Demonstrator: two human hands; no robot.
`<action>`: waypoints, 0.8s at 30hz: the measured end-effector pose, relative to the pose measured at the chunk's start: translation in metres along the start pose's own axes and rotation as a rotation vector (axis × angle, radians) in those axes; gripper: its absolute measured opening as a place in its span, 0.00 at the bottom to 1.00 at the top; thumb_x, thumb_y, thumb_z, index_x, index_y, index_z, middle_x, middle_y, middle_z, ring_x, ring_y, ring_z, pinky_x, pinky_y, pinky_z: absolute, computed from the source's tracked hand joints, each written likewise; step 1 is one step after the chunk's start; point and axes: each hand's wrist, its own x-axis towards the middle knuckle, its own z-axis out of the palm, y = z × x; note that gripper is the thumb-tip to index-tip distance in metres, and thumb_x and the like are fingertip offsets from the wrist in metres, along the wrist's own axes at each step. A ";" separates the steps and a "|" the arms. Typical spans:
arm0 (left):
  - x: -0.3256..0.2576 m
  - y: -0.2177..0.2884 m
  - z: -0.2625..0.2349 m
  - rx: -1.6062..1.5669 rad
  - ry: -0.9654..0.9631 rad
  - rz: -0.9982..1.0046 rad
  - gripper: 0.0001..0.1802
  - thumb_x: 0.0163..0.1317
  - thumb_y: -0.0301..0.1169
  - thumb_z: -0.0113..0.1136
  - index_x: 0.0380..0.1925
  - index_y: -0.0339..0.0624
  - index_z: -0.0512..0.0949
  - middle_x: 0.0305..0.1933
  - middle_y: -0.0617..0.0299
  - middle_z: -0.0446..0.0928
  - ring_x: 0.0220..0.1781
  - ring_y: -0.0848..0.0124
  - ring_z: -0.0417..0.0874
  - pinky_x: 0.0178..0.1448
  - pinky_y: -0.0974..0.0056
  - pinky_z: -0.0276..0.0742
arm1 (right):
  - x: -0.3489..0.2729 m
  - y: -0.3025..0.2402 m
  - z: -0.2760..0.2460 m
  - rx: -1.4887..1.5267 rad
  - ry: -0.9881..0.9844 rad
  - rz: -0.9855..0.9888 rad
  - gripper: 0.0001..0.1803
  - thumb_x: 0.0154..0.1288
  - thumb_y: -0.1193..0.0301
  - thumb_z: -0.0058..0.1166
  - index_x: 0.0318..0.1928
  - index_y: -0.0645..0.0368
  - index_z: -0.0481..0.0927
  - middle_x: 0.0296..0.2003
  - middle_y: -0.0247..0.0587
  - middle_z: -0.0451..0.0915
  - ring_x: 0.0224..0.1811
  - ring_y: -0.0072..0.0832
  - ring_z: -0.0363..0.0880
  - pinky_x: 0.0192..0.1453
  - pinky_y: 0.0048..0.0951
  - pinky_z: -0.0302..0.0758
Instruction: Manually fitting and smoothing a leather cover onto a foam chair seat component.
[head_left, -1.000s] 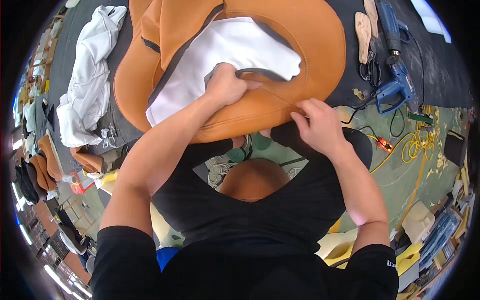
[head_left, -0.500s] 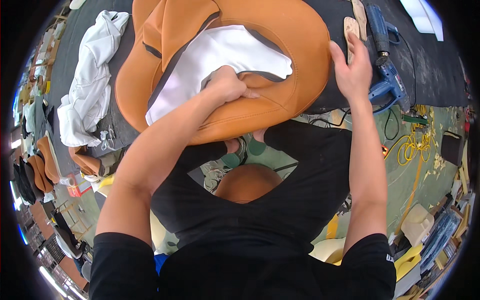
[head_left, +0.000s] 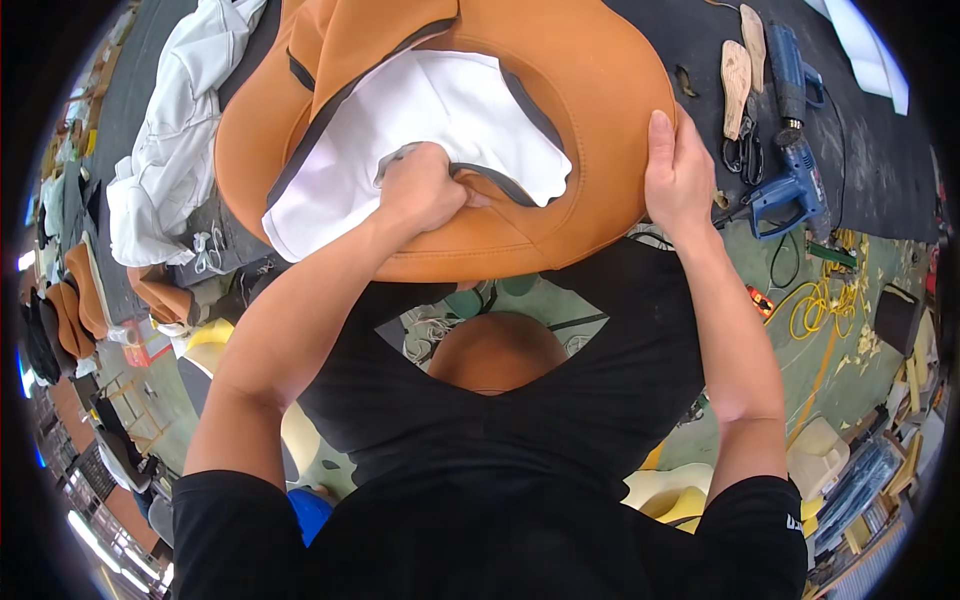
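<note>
A tan leather seat cover (head_left: 610,130), stitched along its curved rim, lies over the table's near edge and my lap. White lining (head_left: 440,95) with dark edging shows in its opening. My left hand (head_left: 425,190) is closed on the cover's inner edge near the front of the opening, with some fingers tucked out of sight. A small grey patch peeks out beside its knuckles; I cannot make out what it is. At the cover's right rim, my right hand (head_left: 683,180) grips with the thumb on top and the fingers hidden around the outer side.
To the right on the dark-covered table (head_left: 870,160) are two wooden shoe-sole-shaped pieces (head_left: 735,85) and a blue heat gun (head_left: 790,180). White fabric (head_left: 180,130) is bunched at the left. A round brown stool seat (head_left: 497,352) shows between my legs; yellow cable (head_left: 820,300) lies on the floor.
My right hand has come from beside the cover onto its right rim and closed there. The cover has shifted slightly left and toward me, with my left hand still on its inner edge.
</note>
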 end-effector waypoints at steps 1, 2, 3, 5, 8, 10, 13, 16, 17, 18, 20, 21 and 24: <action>-0.001 -0.002 0.002 -0.011 0.003 0.004 0.28 0.47 0.45 0.85 0.40 0.33 0.89 0.43 0.38 0.88 0.51 0.44 0.89 0.57 0.49 0.82 | -0.001 -0.007 -0.002 -0.275 0.180 -0.269 0.31 0.77 0.50 0.55 0.65 0.64 0.77 0.51 0.59 0.85 0.55 0.57 0.83 0.63 0.48 0.77; -0.001 -0.008 0.002 -0.028 0.031 0.058 0.28 0.47 0.45 0.85 0.40 0.33 0.89 0.44 0.38 0.88 0.51 0.43 0.89 0.57 0.49 0.82 | 0.001 -0.018 0.000 -0.536 0.365 -0.548 0.29 0.74 0.53 0.61 0.62 0.64 0.79 0.46 0.57 0.85 0.50 0.57 0.84 0.61 0.49 0.78; -0.002 -0.012 0.001 -0.043 0.060 0.114 0.28 0.47 0.46 0.85 0.40 0.33 0.89 0.44 0.37 0.87 0.50 0.42 0.89 0.57 0.49 0.82 | -0.009 -0.036 0.000 -0.599 0.349 -0.632 0.26 0.66 0.57 0.69 0.56 0.63 0.80 0.40 0.51 0.83 0.43 0.52 0.83 0.52 0.47 0.81; -0.006 -0.003 -0.003 -0.014 0.069 0.096 0.29 0.47 0.46 0.85 0.40 0.33 0.89 0.44 0.36 0.87 0.50 0.41 0.88 0.57 0.48 0.82 | -0.047 -0.062 0.013 -0.384 0.018 -0.388 0.26 0.65 0.53 0.69 0.49 0.62 0.80 0.35 0.47 0.84 0.35 0.48 0.86 0.35 0.46 0.82; -0.004 -0.009 0.000 -0.002 0.076 0.085 0.30 0.47 0.47 0.85 0.40 0.31 0.89 0.46 0.35 0.86 0.51 0.40 0.88 0.57 0.48 0.81 | -0.050 -0.090 0.046 -0.432 -0.251 -0.041 0.27 0.65 0.53 0.68 0.51 0.64 0.77 0.33 0.57 0.87 0.36 0.55 0.89 0.39 0.53 0.83; -0.001 -0.011 0.002 -0.081 0.074 0.124 0.29 0.48 0.46 0.84 0.38 0.29 0.88 0.45 0.33 0.86 0.51 0.39 0.87 0.57 0.47 0.81 | -0.031 -0.080 0.071 -0.427 -0.221 0.078 0.22 0.64 0.63 0.67 0.53 0.65 0.81 0.37 0.62 0.88 0.43 0.56 0.89 0.47 0.53 0.83; -0.008 -0.006 -0.010 -0.173 0.111 0.154 0.34 0.51 0.45 0.83 0.47 0.25 0.85 0.47 0.36 0.88 0.51 0.49 0.90 0.55 0.48 0.82 | -0.003 -0.116 0.120 0.138 0.028 0.054 0.11 0.63 0.76 0.59 0.45 0.61 0.87 0.43 0.58 0.89 0.48 0.53 0.89 0.53 0.50 0.83; -0.038 0.060 -0.054 0.882 0.254 -0.215 0.45 0.35 0.68 0.83 0.39 0.39 0.85 0.43 0.61 0.83 0.47 0.68 0.83 0.44 0.64 0.79 | -0.016 -0.203 0.203 -0.087 -0.173 -0.233 0.10 0.59 0.68 0.63 0.41 0.58 0.85 0.35 0.50 0.84 0.43 0.52 0.86 0.47 0.51 0.81; -0.037 0.011 -0.048 -0.046 0.050 -0.229 0.44 0.38 0.70 0.82 0.35 0.37 0.85 0.43 0.59 0.85 0.48 0.67 0.84 0.48 0.62 0.80 | -0.035 -0.214 0.228 -0.378 -0.469 -0.287 0.10 0.58 0.64 0.63 0.38 0.56 0.85 0.37 0.48 0.82 0.46 0.50 0.84 0.49 0.51 0.80; -0.035 -0.046 0.001 -0.811 0.217 0.299 0.44 0.45 0.68 0.80 0.35 0.31 0.85 0.42 0.59 0.87 0.42 0.64 0.83 0.49 0.56 0.79 | -0.064 -0.220 0.240 -0.154 -0.604 -0.532 0.10 0.55 0.64 0.64 0.36 0.55 0.84 0.39 0.47 0.82 0.45 0.48 0.83 0.50 0.50 0.79; -0.010 -0.065 0.018 -0.779 0.270 0.316 0.43 0.47 0.67 0.80 0.35 0.31 0.85 0.41 0.58 0.87 0.41 0.64 0.82 0.49 0.55 0.78 | -0.074 -0.212 0.216 0.028 -0.535 -0.928 0.08 0.53 0.66 0.63 0.33 0.54 0.83 0.42 0.45 0.83 0.44 0.44 0.83 0.52 0.46 0.77; 0.005 -0.071 0.029 -0.745 0.306 0.326 0.41 0.49 0.65 0.80 0.36 0.31 0.85 0.41 0.57 0.88 0.40 0.63 0.82 0.50 0.55 0.78 | -0.071 -0.211 0.173 0.003 -0.350 -1.087 0.07 0.52 0.68 0.62 0.32 0.55 0.83 0.43 0.43 0.84 0.44 0.43 0.83 0.52 0.44 0.77; 0.016 -0.078 0.037 -0.597 0.423 0.336 0.37 0.55 0.59 0.79 0.39 0.29 0.85 0.40 0.56 0.88 0.38 0.62 0.80 0.50 0.53 0.77 | 0.001 -0.173 0.088 0.018 0.018 -1.006 0.09 0.54 0.73 0.66 0.38 0.59 0.87 0.41 0.44 0.88 0.50 0.43 0.85 0.54 0.45 0.80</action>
